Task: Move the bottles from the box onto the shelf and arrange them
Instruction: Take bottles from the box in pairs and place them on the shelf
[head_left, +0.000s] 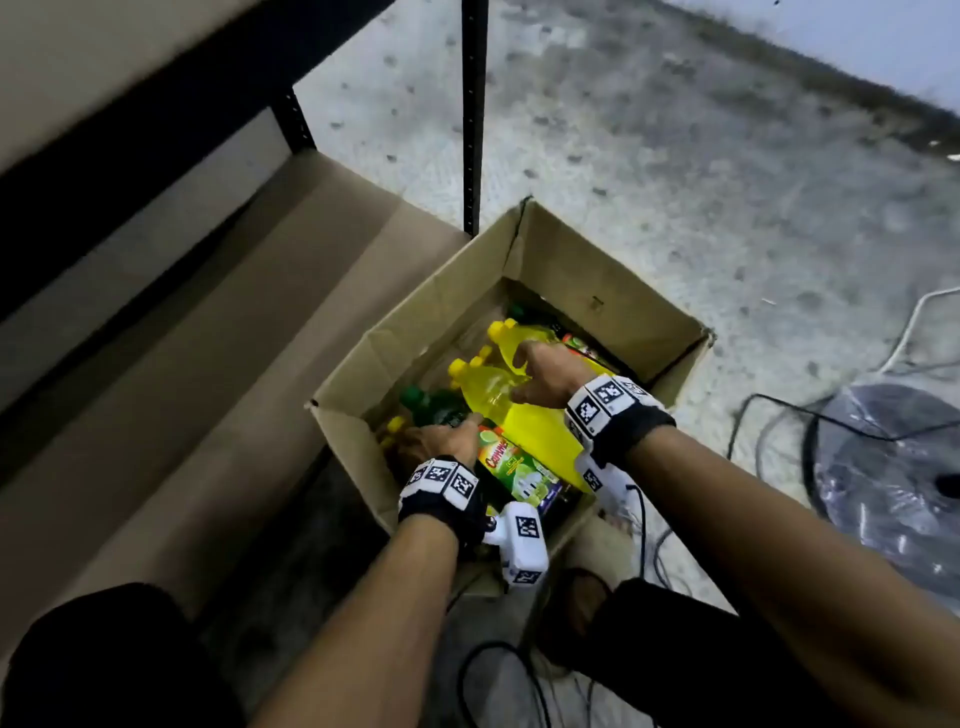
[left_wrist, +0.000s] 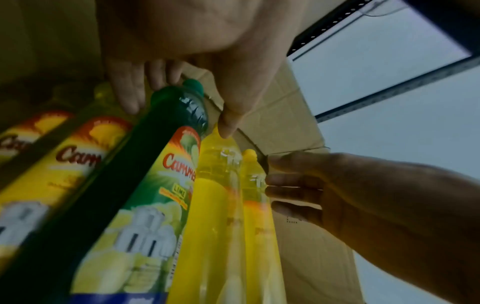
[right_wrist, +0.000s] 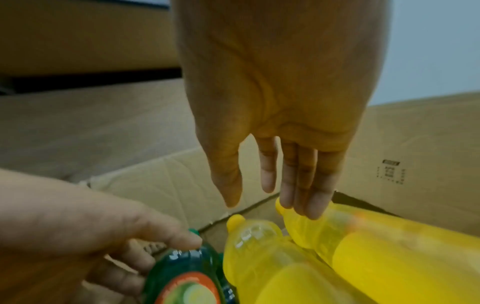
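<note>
Both hands reach into the open brown cardboard box (head_left: 587, 270) for bottles lying on their sides.

The green plastic bottle with the lime label (left_wrist: 166, 164) sits between the left hand's (head_left: 441, 439) thumb and fingers, curling round its neck, seemingly to lift it; the right hand (head_left: 545, 374), fingers straight, touches one of two clear yellow bottles (right_wrist: 259, 253) beside it. Two more yellow-labelled ones (left_wrist: 70, 156) lie left; others are half hidden. The tan shelf board (head_left: 182, 364) stands just beside the box.

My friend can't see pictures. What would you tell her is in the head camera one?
Two bare hands reach into an open brown cardboard box full of plastic bottles: the left hand on a green bottle, the right hand over two yellow bottles. A dark metal shelf stands beside the box.
</note>
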